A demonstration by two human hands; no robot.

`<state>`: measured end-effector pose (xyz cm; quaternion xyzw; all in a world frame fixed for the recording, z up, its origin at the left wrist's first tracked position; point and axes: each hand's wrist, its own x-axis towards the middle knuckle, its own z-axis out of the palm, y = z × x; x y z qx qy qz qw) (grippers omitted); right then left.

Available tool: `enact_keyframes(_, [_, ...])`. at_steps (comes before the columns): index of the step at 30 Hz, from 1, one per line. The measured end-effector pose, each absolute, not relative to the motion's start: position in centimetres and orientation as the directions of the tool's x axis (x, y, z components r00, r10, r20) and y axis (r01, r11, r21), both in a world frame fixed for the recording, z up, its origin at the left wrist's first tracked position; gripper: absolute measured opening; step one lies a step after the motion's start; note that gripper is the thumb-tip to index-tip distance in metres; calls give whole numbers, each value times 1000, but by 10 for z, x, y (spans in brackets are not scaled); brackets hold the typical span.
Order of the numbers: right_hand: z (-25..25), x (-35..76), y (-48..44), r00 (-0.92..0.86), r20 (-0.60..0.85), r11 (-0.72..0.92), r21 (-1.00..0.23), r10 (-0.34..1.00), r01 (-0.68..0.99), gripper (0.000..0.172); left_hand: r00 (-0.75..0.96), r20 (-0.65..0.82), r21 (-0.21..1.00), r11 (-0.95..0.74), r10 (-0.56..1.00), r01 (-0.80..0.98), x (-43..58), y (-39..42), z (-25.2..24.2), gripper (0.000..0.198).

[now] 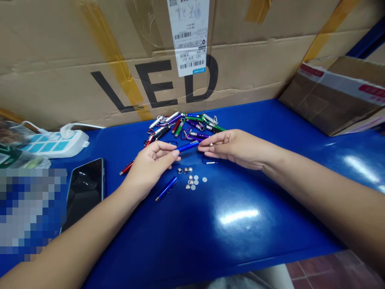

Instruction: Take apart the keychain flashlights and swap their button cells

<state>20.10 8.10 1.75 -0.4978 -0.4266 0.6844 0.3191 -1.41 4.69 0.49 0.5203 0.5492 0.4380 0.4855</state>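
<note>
My left hand [155, 162] is closed around a slim blue metal penlight tube [189, 146], which points to the right and tilts slightly up. Close to the tube's right end, my right hand [237, 149] pinches a small silver button cell [211, 144]. Below the hands, several more button cells [188, 186] lie on the blue table among small pale discs [204, 179] and small metal pieces [180, 170]. A second blue tube [167, 188] rests below my left hand. Under my right fingers lies a blue carabiner clip [209, 161].
Behind the hands is a pile of coloured penlights with clips [180, 127]. A phone [86, 188] and a white power strip [60, 143] are on the left. A large cardboard box [120, 52] stands along the back, and a smaller box [333, 96] at the right.
</note>
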Motion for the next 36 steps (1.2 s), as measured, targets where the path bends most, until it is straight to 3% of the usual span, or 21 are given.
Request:
enact_keyframes(7, [4,203,82,-414,-210,-194,-978,886,80,14,38,-74,988,68,997,136,-14,47,2,24])
enact_keyframes(12, [-2,199,79,-359,-27,26,-990,933,141,13,67,-77,989,68,995,128,-14,45,-3,25])
enact_keyframes(21, [1,197,72,-305,94,144,-979,948,145,10,94,-31,949,-1,995,316,-13,44,0,32])
enact_keyframes(28, [3,198,70,-308,271,371,-865,912,339,7,188,28,825,-129,982,550,-6,38,1,33])
enact_keyframes(36, [9,200,69,-356,430,558,-672,829,488,8,239,-26,902,-80,971,425,-7,39,-3,22])
